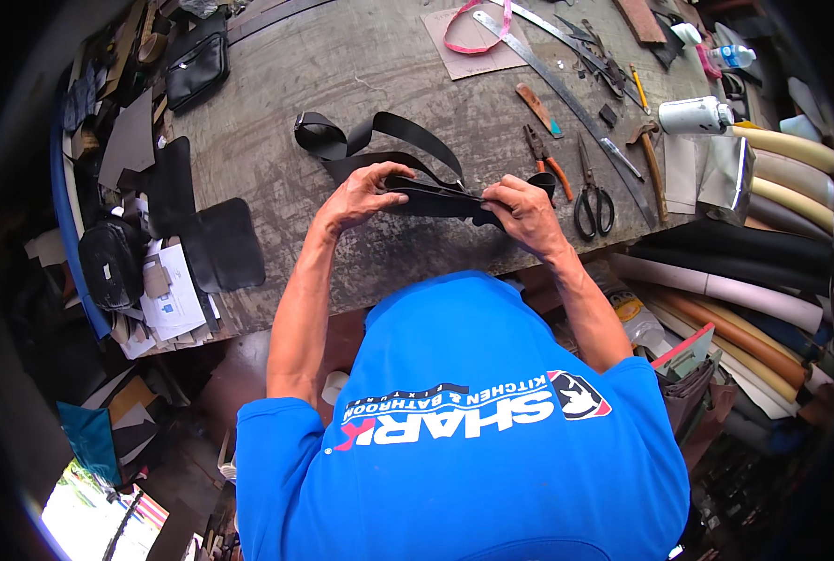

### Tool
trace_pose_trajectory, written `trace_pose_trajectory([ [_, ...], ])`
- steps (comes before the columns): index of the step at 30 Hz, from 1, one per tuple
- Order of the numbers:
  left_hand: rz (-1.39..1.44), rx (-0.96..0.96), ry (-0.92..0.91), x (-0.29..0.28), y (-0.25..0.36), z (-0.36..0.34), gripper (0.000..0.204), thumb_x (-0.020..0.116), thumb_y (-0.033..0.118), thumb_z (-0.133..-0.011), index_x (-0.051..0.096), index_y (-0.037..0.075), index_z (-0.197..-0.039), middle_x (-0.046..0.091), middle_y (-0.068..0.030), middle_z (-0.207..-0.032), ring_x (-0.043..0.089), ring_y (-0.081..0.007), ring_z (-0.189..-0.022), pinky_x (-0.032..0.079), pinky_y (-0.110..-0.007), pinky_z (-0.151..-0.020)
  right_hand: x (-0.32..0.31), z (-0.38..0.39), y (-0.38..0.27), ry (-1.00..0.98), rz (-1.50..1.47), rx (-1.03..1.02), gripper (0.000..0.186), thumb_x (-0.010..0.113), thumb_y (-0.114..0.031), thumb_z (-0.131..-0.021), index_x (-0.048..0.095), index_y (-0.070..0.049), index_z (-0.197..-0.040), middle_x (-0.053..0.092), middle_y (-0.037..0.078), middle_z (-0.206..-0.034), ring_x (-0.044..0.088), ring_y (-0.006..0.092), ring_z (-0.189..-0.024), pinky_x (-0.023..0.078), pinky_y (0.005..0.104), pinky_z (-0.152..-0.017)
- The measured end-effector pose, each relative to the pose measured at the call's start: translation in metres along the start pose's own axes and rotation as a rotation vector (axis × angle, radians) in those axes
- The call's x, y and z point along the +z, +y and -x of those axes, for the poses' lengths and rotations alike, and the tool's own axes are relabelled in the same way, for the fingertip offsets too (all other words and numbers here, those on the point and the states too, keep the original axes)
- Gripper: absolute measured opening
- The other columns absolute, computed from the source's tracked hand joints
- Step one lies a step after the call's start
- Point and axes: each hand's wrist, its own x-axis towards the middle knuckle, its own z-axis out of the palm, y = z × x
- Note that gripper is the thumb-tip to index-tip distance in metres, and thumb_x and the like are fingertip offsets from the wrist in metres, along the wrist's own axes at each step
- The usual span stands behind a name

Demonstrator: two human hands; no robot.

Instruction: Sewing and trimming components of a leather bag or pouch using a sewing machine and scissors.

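A long black strap (415, 134) lies in loops on the worn wooden table (323, 266), near its front edge. My left hand (359, 198) pinches a folded stretch of it between thumb and fingers. On the other side, my right hand (526, 217) grips the layers together with bent fingers, and a short loop of strap sticks out past it. The strap's far left end curls into a loop with a small metal piece. Another bit of metal shows where the strap bends between my hands.
Right of my hands lie orange-handled pliers (548, 161), black scissors (593, 201), a hammer (655, 168) and a long metal ruler (566, 92). A white bottle (695, 116) stands beyond. Rolls of material (716, 280) fill the right side; black pieces (225, 248) and a pouch (198, 73) lie left.
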Motion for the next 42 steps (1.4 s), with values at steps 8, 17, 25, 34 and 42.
trace_pose_trajectory([
  [8,0.380,-0.028,0.110,0.000,0.048,0.053,0.023,0.074,0.009,-0.086,0.069,0.002,-0.107,0.069,0.0005,-0.088,0.061,-0.0055,-0.080,0.050,-0.024,-0.070,-0.041,0.011,-0.047,-0.040,-0.185,0.137,0.010,0.074,-0.002,-0.077,0.070,0.002,-0.086,0.061,0.009,-0.073,0.062,0.0199,-0.067,0.046,0.0330,-0.060],
  [17,0.468,0.019,0.436,0.006,0.059,0.068,0.019,0.074,0.009,-0.087,0.071,-0.001,-0.103,0.071,-0.0023,-0.090,0.062,-0.0065,-0.080,0.051,-0.021,-0.071,-0.029,0.011,-0.051,-0.050,-0.364,0.237,0.011,0.075,-0.002,-0.079,0.071,0.003,-0.088,0.059,0.003,-0.073,0.055,0.0095,-0.067,0.042,0.0262,-0.060],
  [25,0.562,0.051,0.552,0.009,0.081,0.074,0.022,0.071,0.012,-0.091,0.070,-0.002,-0.107,0.070,-0.0043,-0.093,0.064,-0.0085,-0.083,0.052,-0.021,-0.074,-0.009,0.013,-0.046,0.059,-0.496,0.276,0.011,0.075,-0.004,-0.078,0.072,0.002,-0.086,0.059,0.004,-0.069,0.053,0.0108,-0.064,0.039,0.0274,-0.057],
  [34,0.636,0.026,0.702,0.026,0.087,0.076,0.019,0.072,0.012,-0.090,0.071,-0.002,-0.103,0.070,-0.0037,-0.093,0.063,-0.0071,-0.081,0.052,-0.021,-0.070,-0.005,0.019,-0.042,0.057,-0.546,0.277,0.011,0.075,-0.004,-0.079,0.072,0.003,-0.086,0.059,0.003,-0.071,0.053,0.0099,-0.065,0.039,0.0266,-0.057],
  [42,0.448,0.192,0.693,0.025,0.115,0.060,0.009,0.069,0.001,-0.087,0.071,-0.001,-0.096,0.068,-0.0017,-0.088,0.059,-0.0085,-0.083,0.046,-0.023,-0.076,0.019,0.023,-0.032,0.160,-0.598,0.248,0.014,0.072,-0.002,-0.082,0.071,0.001,-0.096,0.068,0.009,-0.086,0.064,0.0171,-0.084,0.049,0.0288,-0.075],
])
